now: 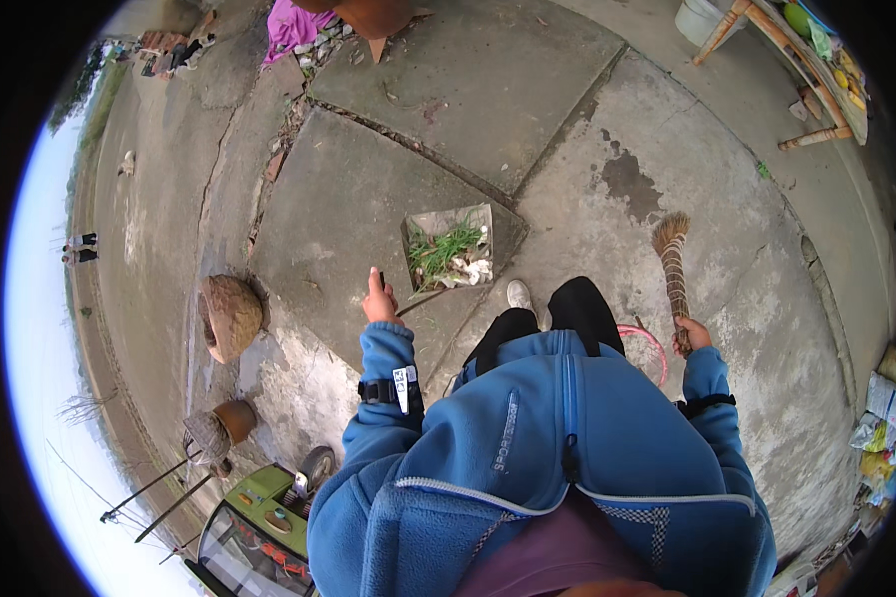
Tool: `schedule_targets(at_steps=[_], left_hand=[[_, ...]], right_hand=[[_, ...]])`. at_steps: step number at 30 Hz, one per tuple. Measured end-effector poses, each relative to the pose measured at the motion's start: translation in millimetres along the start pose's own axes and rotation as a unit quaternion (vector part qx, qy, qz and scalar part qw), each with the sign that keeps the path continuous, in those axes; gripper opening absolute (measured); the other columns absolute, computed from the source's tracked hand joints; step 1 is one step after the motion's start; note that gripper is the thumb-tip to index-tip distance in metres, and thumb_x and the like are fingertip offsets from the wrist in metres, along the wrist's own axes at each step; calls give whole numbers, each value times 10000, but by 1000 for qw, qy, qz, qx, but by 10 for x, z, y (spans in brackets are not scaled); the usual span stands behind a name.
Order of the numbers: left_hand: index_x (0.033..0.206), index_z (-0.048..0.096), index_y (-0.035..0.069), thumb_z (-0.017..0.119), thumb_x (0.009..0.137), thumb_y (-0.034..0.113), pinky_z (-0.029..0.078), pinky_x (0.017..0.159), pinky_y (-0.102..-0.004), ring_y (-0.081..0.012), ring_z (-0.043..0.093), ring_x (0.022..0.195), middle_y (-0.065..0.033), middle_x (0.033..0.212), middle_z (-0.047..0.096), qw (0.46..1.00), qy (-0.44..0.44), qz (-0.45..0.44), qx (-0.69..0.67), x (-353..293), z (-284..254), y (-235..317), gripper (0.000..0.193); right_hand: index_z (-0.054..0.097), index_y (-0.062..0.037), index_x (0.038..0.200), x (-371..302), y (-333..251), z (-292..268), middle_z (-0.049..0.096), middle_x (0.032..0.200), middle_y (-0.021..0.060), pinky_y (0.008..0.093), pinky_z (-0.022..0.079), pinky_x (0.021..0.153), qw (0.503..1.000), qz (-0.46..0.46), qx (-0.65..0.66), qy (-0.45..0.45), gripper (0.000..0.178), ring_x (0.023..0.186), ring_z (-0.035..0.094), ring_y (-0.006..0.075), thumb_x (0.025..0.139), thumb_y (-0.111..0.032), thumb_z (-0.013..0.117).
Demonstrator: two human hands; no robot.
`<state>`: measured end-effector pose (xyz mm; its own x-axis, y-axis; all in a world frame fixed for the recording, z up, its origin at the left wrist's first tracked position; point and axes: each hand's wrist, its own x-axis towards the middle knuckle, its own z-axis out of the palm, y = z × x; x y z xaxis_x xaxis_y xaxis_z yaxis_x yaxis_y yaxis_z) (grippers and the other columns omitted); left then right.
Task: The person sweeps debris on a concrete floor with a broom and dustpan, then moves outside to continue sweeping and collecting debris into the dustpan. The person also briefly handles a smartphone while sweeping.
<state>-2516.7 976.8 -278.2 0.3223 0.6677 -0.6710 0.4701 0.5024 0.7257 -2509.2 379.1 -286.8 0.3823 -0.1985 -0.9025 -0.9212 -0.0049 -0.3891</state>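
My left hand (380,300) is closed around the dark handle of a dustpan (430,221), held out in front of me to the left. Green grass blades (448,247) and crumpled white scraps (476,269) lie inside the pan. On the right, my right hand (692,336) grips the lower end of a short straw hand broom (675,279). Pale cord binds the broom's stalk, and its bristles point away from me. Broom and dustpan are well apart.
Cracked concrete slabs (567,249) form the ground. To the left are a hollowed stone block (234,318) and a green vehicle (284,507). A pink hoop-shaped thing (657,350) lies by my legs. A wooden table (816,75) and a pale bucket (702,22) stand far right.
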Motion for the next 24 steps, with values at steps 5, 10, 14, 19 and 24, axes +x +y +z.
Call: schedule_targets(at_steps=[5,10,14,19,24], left_hand=[[467,369,128,566,736,469,187,369,-248,-82,284,365,19,440,349,998,-34,20,52,163,904,514,477],[488,357,147,564,742,462,164,362,-231,-70,253,361,33,445,323,995,-36,51,72,310,1825,837,456],[488,366,143,572,733,474,164,362,-231,-72,251,360,31,446,331,996,-1,50,72,282,2535,1183,460],[487,369,133,574,721,502,154,355,-226,-60,242,352,35,443,331,997,35,48,51,232,3374,1569,483],[546,409,112,568,745,464,185,347,-208,-66,271,352,19,446,352,1000,20,13,16,251,3885,1706,435]], right_hand=[[514,-36,810,61,-247,-81,538,573,98,316,399,332,998,33,53,29,281,375,496,200,719,-291,590],[515,-57,766,678,-626,-292,527,545,92,334,407,344,989,109,94,25,255,394,498,206,708,-292,598],[505,-58,752,1080,-1336,-565,520,546,99,350,402,339,979,171,114,1,258,394,491,215,696,-286,610],[513,-24,740,1379,-2191,-810,509,552,133,360,390,331,983,176,59,-6,289,399,486,237,677,-284,622],[513,-63,799,1634,-2815,-775,540,610,125,340,437,382,986,163,4,-17,266,447,511,224,712,-301,595]])
